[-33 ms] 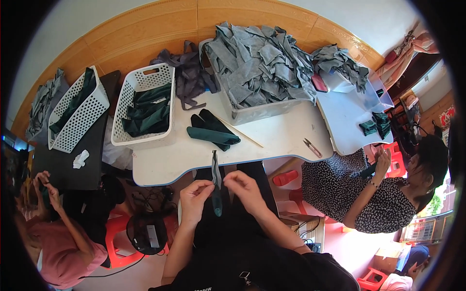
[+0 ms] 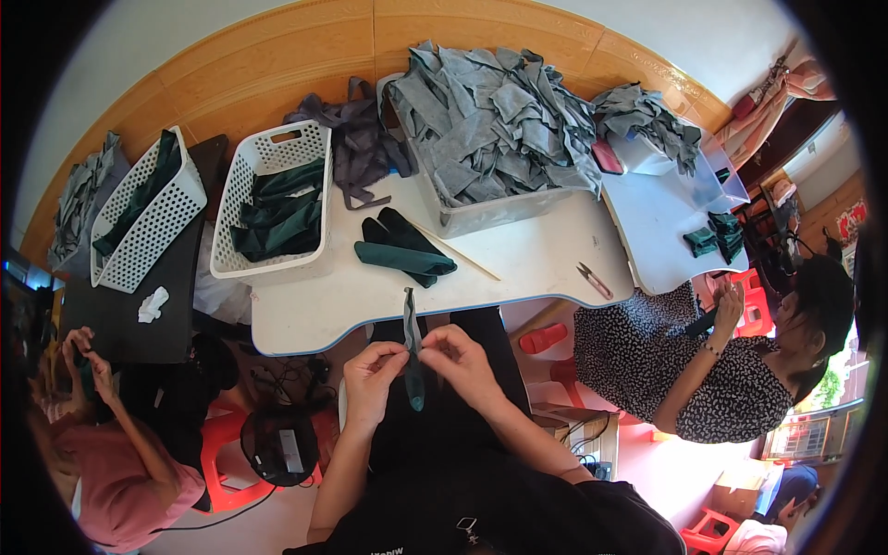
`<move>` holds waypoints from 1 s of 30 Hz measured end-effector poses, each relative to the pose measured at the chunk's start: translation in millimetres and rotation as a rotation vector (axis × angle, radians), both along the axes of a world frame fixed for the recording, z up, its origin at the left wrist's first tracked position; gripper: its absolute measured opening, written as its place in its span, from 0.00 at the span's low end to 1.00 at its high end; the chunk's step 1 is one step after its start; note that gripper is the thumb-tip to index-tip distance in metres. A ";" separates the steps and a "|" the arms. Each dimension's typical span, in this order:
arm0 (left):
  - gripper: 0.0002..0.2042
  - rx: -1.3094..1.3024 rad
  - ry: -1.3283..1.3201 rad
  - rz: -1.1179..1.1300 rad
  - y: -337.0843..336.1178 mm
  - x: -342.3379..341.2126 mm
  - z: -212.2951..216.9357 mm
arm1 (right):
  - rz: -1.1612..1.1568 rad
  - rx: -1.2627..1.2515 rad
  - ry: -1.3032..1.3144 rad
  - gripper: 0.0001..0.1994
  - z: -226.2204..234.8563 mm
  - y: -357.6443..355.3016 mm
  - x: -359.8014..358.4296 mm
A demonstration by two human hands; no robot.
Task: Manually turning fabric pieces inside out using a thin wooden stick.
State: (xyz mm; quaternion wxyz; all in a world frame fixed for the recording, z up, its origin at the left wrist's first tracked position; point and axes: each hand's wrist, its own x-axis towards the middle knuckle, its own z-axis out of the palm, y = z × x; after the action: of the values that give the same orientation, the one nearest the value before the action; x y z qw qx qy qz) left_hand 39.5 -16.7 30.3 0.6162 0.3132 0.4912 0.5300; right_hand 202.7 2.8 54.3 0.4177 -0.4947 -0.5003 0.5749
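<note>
head: green strip [image 2: 413,335] partly behind fingers [image 2: 392,352]

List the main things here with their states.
Green strip: held, grey side showing near the top
Left hand: pinching the strip
Right hand: fingertips at the strip's edge
Nearer white basket: uncovered, partly filled
Large bin: heaped above its rim
Snips: lying on the table
</note>
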 end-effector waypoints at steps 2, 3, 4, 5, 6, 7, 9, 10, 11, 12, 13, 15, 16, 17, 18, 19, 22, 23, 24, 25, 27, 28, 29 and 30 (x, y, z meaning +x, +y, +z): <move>0.03 0.059 -0.024 -0.003 1.4 3.5 -0.9 | 0.016 0.035 -0.131 0.10 -0.8 -1.6 -2.3; 0.03 0.069 -0.068 -0.013 1.8 4.3 -1.3 | 0.018 -0.016 -0.115 0.11 -1.1 -1.4 -3.7; 0.02 0.030 -0.087 0.000 1.7 4.4 -1.6 | 0.036 -0.068 -0.079 0.11 -1.2 -0.6 -4.5; 0.02 -0.025 -0.131 0.002 1.6 4.3 -2.3 | 0.044 -0.074 -0.135 0.11 -1.3 0.5 -4.7; 0.02 -0.094 -0.185 0.015 1.2 3.3 -3.2 | 0.068 -0.080 -0.171 0.10 -1.4 2.0 -3.9; 0.02 -0.076 -0.165 -0.003 0.7 1.8 -4.4 | 0.091 -0.098 -0.216 0.10 -1.9 3.3 -3.2; 0.03 -0.081 -0.160 -0.022 -0.4 -0.5 -7.6 | 0.102 -0.098 -0.259 0.09 -4.3 5.1 -3.4; 0.03 -0.051 -0.126 -0.021 -0.9 -0.7 -9.5 | 0.116 -0.107 -0.291 0.08 -6.0 5.1 -3.5; 0.03 -0.032 -0.104 -0.017 -1.4 -0.4 -11.3 | 0.091 -0.037 -0.305 0.08 -7.8 4.8 -3.9; 0.03 -0.015 -0.097 -0.021 -2.0 0.3 -12.9 | 0.075 0.029 -0.323 0.07 -9.8 4.4 -4.6; 0.03 -0.035 -0.104 -0.015 -2.8 1.6 -14.2 | 0.057 0.096 -0.342 0.07 -12.0 3.8 -5.5; 0.03 -0.078 -0.159 -0.007 -5.7 6.3 -16.1 | -0.013 0.171 -0.320 0.07 -16.0 1.1 -8.4; 0.02 -0.114 -0.175 -0.008 -7.4 9.1 -16.6 | -0.036 0.167 -0.322 0.08 -17.8 0.2 -9.7; 0.02 -0.149 -0.195 -0.005 -9.4 11.7 -16.6 | -0.067 0.216 -0.263 0.08 -19.3 -0.2 -10.6; 0.02 -0.222 -0.198 0.010 -11.3 13.7 -16.3 | -0.087 0.222 -0.216 0.08 -20.6 -0.5 -11.7; 0.03 -0.203 -0.283 0.014 -12.9 14.7 -15.8 | -0.107 0.229 -0.169 0.08 -21.7 -0.6 -12.6; 0.06 -0.264 -0.455 0.045 -14.1 12.8 -14.2 | -0.038 0.287 -0.153 0.10 -23.3 -1.4 -13.4; 0.07 -0.288 -0.493 0.051 -13.2 9.3 -13.8 | -0.020 0.233 -0.133 0.09 -23.6 -2.0 -13.3; 0.08 -0.307 -0.537 0.069 -11.7 6.1 -13.9 | 0.000 0.180 -0.116 0.08 -23.8 -2.6 -12.9; 0.08 -0.259 -0.530 0.060 -9.9 4.6 -14.7 | 0.017 0.117 -0.091 0.08 -24.1 -3.4 -12.4; 0.10 -0.158 -0.538 0.059 -6.8 1.0 -16.7 | 0.045 0.105 -0.117 0.07 -24.5 -5.4 -11.7; 0.10 -0.142 -0.509 0.038 -5.5 -0.3 -17.8 | 0.058 0.058 -0.133 0.06 -24.9 -6.2 -11.5; 0.10 -0.122 -0.497 0.012 -3.9 -1.9 -18.8 | 0.086 0.070 -0.137 0.06 -25.0 -7.2 -10.6; 0.10 -0.110 -0.487 -0.015 -3.3 -2.3 -19.5 | 0.115 0.045 -0.149 0.06 -25.1 -8.1 -9.7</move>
State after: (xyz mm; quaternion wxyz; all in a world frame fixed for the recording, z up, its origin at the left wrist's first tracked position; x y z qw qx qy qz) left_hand 37.2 -20.1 10.8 0.7364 0.1460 0.3541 0.5576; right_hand 193.1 -5.3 29.2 0.3568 -0.4968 -0.5705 0.5481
